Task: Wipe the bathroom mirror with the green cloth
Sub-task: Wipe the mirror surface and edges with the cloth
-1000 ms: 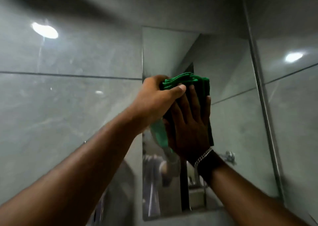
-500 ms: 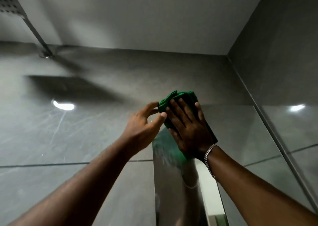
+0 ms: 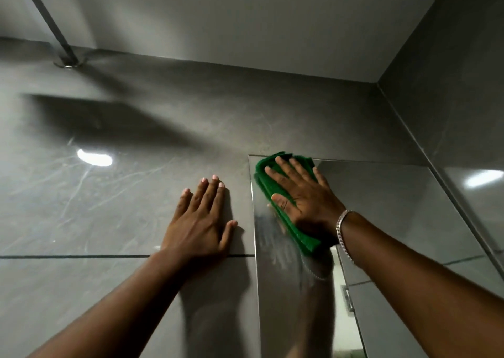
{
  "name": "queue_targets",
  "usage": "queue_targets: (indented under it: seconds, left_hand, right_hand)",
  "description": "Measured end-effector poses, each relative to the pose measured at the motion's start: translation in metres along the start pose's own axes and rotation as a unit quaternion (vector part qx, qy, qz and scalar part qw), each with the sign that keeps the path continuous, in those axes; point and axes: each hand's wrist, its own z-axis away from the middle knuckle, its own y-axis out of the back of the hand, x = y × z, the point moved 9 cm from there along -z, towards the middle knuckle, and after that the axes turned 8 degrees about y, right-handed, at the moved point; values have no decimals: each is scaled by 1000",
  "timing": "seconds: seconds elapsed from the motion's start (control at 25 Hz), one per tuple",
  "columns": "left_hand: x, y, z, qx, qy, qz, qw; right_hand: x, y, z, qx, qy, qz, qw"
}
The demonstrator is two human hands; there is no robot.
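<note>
The bathroom mirror is a frameless panel on the grey tiled wall, seen from below. A folded green cloth lies flat against its top left corner. My right hand, a silver chain at the wrist, presses the cloth onto the glass with fingers spread. My left hand rests flat on the wall tile just left of the mirror's edge, fingers apart, holding nothing. Smears show on the glass below the cloth.
A metal shower arm runs out of the wall at the top left. The side wall meets the mirror wall in a corner at the right. A lamp reflection glares on the tile left of my hands.
My left hand has let go of the cloth and now lies flat on the tile. My right hand has spread the cloth at the mirror's top corner. The view has tilted upward.
</note>
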Motion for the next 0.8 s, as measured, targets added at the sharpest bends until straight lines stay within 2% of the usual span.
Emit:
queue_targets:
  seconds: [0.12, 0.24, 0.32, 0.52, 0.68, 0.72, 0.8]
  left_hand:
    - [-1, -5, 1, 47, 0, -5, 999]
    - [-2, -3, 0, 74, -11, -11, 997]
    - [-1, -5, 1, 71, -14, -18, 997]
    - [4, -6, 5, 61, -19, -31, 997]
    - [4, -2, 6, 66, -17, -24, 997]
    - [4, -1, 6, 64, -18, -26, 997]
    - [6, -3, 8, 55, -23, -33, 998]
  right_hand:
    - [-5, 1, -17, 6, -7, -2, 1000]
    - [-18, -5, -2, 0, 66, 3, 998]
    - [-12, -8, 9, -3, 82, 4, 997]
    - [2, 0, -26, 8, 1, -10, 1000]
    - [-22, -11, 1, 5, 127, 6, 992]
    - [-19, -12, 7, 1, 137, 7, 990]
    - [-3, -5, 0, 13, 90, 2, 996]
